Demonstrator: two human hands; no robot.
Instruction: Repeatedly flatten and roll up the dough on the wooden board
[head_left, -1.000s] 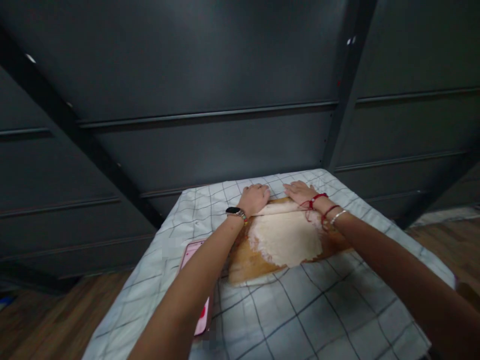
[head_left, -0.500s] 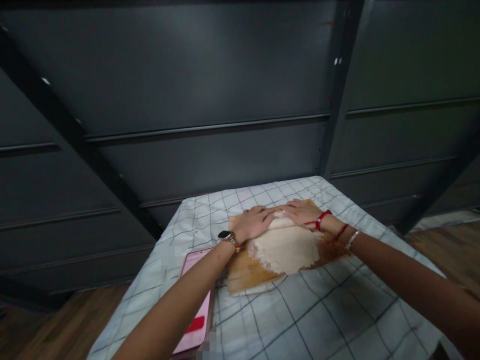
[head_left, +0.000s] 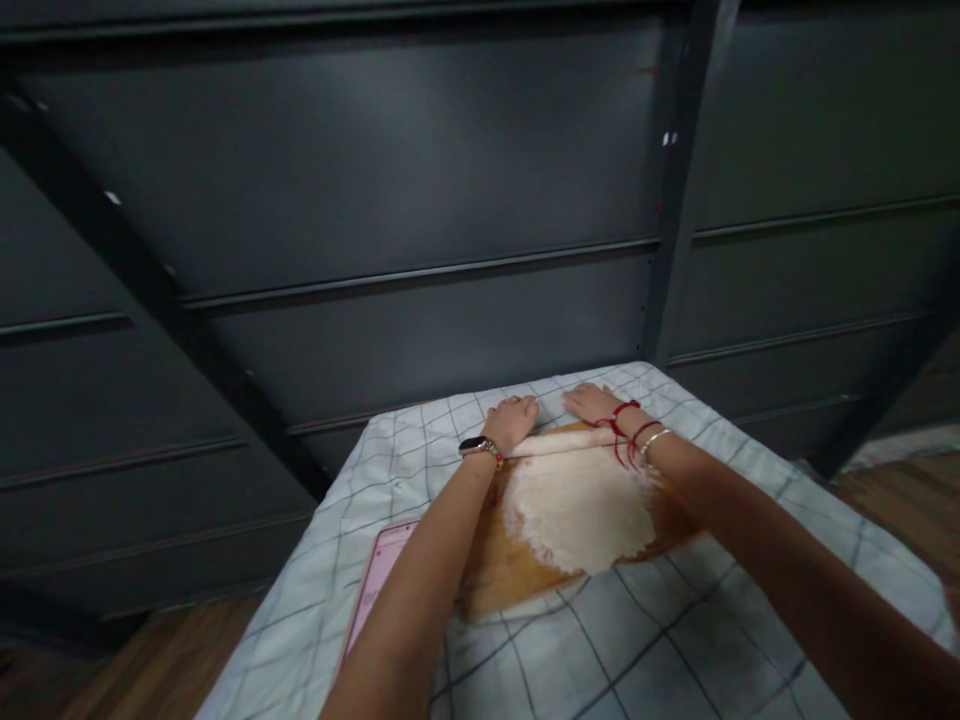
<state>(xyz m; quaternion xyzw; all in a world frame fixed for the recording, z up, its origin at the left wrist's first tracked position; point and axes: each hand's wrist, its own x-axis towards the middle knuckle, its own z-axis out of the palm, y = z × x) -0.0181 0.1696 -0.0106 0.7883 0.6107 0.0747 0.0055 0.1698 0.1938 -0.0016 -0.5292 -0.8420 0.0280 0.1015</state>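
Note:
A thin pale sheet of dough (head_left: 581,510) with ragged edges lies on a wooden board (head_left: 495,575). Across its far edge runs a pale roller shape (head_left: 562,442), seemingly a rolling pin; whether dough is wrapped round it I cannot tell. My left hand (head_left: 512,418) reaches over the roller's left end, palm down, fingers extended forward and slightly bent. At the right end my right hand (head_left: 589,403) lies flat, fingers stretched past the roller. Both wrists or palm heels rest at the roller, and neither hand grips it.
A white checked cloth (head_left: 420,480) covers the table. A pink-screened phone (head_left: 382,560) lies left of the board, partly hidden by my left forearm. Dark metal panels (head_left: 435,340) stand behind the table's far edge. Wooden flooring (head_left: 900,500) shows at the right.
Both hands have slid forward, away from me, and farther apart. The roller, mostly covered by the hands before, now shows between them. The dough sheet remains spread on the board.

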